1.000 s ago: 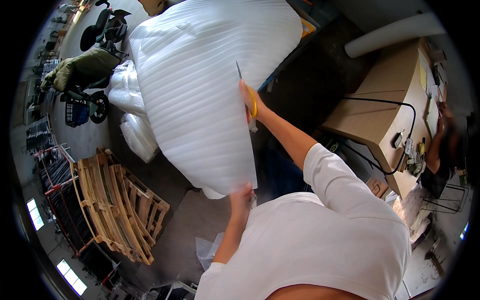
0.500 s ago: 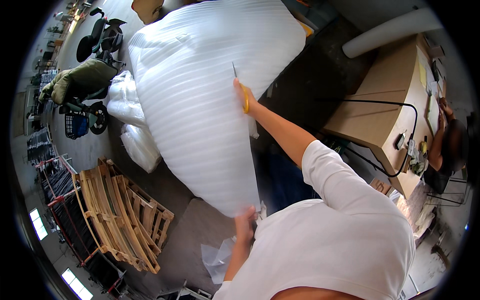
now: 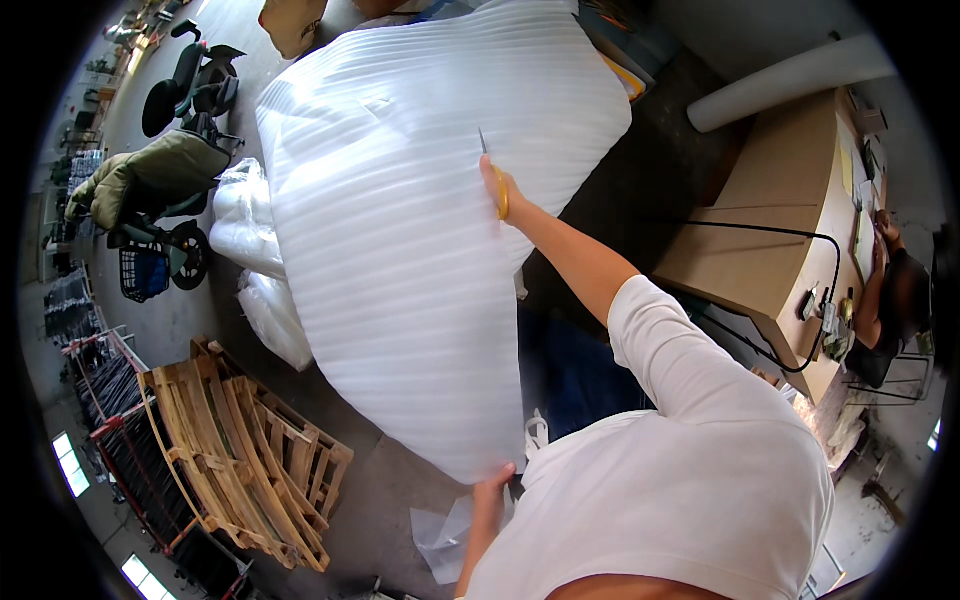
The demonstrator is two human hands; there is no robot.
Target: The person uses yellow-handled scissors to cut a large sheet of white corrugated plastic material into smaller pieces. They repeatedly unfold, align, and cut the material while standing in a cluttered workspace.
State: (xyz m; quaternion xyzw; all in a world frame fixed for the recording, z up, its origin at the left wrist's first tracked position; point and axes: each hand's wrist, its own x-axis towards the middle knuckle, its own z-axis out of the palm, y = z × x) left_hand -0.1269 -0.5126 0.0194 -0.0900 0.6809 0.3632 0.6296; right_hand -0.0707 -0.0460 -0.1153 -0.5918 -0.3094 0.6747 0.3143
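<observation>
A large sheet of white, ribbed packing foam (image 3: 400,280) spreads out in front of me, with a straight edge running down its right side toward my body. My right hand (image 3: 503,190) is closed round the yellow handles of a pair of scissors (image 3: 502,205), whose thin metal blade points away from me over the foam. Down at the near corner of the sheet, my left hand (image 3: 492,487) grips the foam, thumb on top; its other fingers are hidden beneath. What supports the foam is mostly covered.
Wooden pallets (image 3: 240,450) lean at the left, with plastic-wrapped bundles (image 3: 245,220) beyond them. A scooter (image 3: 165,190) stands farther off. On the right are a brown desk (image 3: 765,220), a black bent rod (image 3: 760,231), a foam roll (image 3: 790,82) and another person (image 3: 885,310).
My left hand has drawn the near corner of the foam toward me and slightly down. My right hand with the scissors has shifted a little to the right, and the view has moved slightly.
</observation>
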